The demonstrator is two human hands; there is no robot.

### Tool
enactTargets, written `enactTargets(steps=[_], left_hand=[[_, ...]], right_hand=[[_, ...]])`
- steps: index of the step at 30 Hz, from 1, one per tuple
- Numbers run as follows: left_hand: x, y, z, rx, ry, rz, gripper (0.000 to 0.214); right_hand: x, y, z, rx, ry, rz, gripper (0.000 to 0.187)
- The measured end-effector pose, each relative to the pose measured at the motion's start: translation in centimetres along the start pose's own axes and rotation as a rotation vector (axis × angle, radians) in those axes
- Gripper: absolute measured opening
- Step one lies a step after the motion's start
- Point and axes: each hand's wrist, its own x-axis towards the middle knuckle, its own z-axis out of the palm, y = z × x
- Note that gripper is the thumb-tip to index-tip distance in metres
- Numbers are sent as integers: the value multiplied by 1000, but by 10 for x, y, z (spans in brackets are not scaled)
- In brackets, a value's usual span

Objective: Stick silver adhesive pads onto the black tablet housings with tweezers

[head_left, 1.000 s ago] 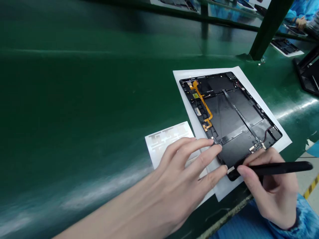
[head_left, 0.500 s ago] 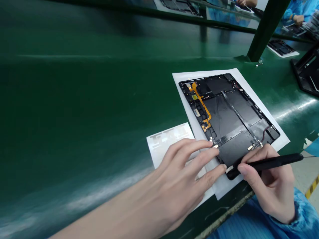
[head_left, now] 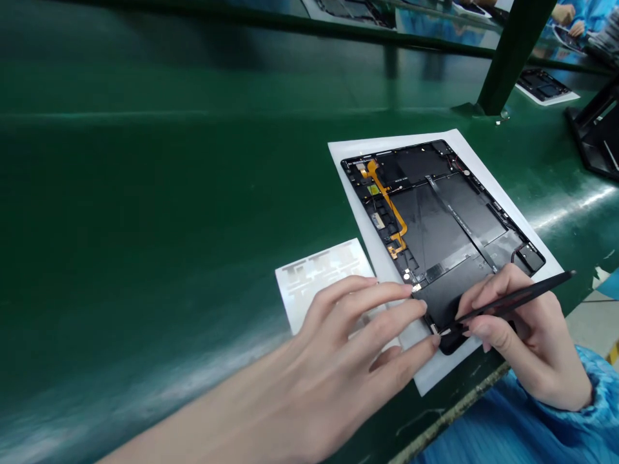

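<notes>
The left hand (head_left: pixel 345 357) spreads its fingers at the edge of an opened tablet shell (head_left: pixel 435 212), which lies on a white sheet (head_left: pixel 428 380) on the counter (head_left: pixel 169 212); the right hand (head_left: pixel 525 335) pinches a black tweezer-like tool (head_left: pixel 527 294), whose rear end has swung up, seemingly aiming its tip at the near corner.

I count two bare hands at work, the left hand (head_left: pixel 348 354) and the right hand (head_left: pixel 539 351); one pair of black tweezers (head_left: pixel 522 299) in the right's grip; under that, one open tablet shell (head_left: pixel 442 235) on one white sheet (head_left: pixel 434 370); left of it, one sticker card (head_left: pixel 312 277); well beyond, one green post (head_left: pixel 515 58) and at least two more shells (head_left: pixel 541 86).
</notes>
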Motion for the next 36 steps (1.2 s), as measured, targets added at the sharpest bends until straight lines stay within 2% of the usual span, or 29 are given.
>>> enactTargets(steps=[5,11,13,18,20,25,30,36], left_hand=[[-3,-1,5,-32,51,16,57],[-2,-2,5,-36,42,25,49],[-2,-1,3,-26,17,28,47],[-1,3,0,5,-45,-19,62],[0,5,0,19,-56,-34,61],[2,9,2,44,-24,-67,49],[1,8,3,7,-36,-71,51],[0,-2,0,44,-56,35,57]], right_hand=[[2,-2,1,-43,-23,-24,7],[3,-3,2,-102,-51,-56,14],[2,-2,3,-93,-37,-54,13],[-2,-1,5,-38,87,20,8],[-4,0,5,-34,116,38,8],[-5,1,6,-12,124,37,8],[-2,1,7,-19,111,19,8],[1,-1,5,-96,112,7,8]])
